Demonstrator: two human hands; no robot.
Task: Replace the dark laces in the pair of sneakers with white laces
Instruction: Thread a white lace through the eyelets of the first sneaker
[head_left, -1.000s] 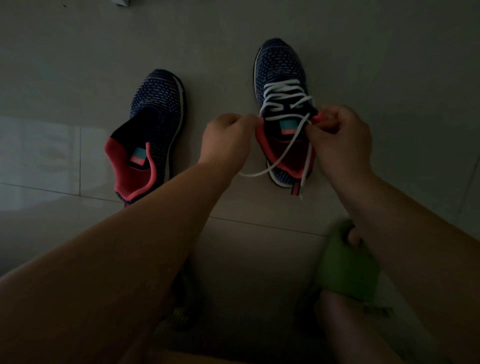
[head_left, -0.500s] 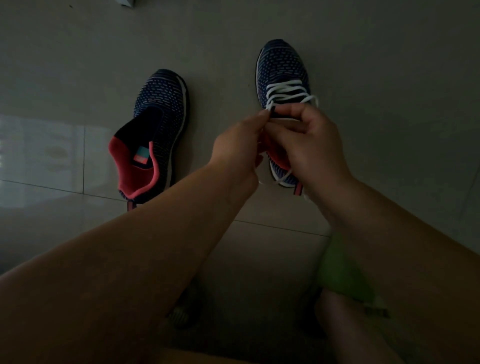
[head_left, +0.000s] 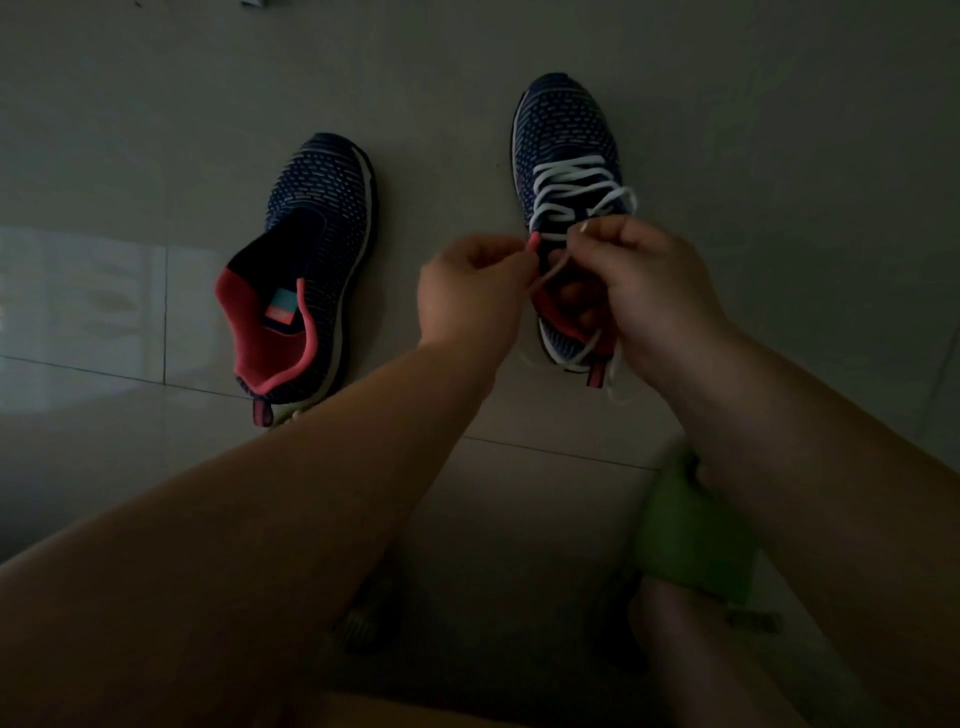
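Hands (head_left: 561, 291) pinch white lace (head_left: 571, 176) over right sneaker (head_left: 566, 124).

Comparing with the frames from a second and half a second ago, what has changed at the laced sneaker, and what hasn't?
The left hand and right hand, pressed together over the tongue half a second ago, have drawn apart again, each still pinching the white lace, a strand now stretched between them. The laced sneaker, the unlaced sneaker and the floor stayed put.
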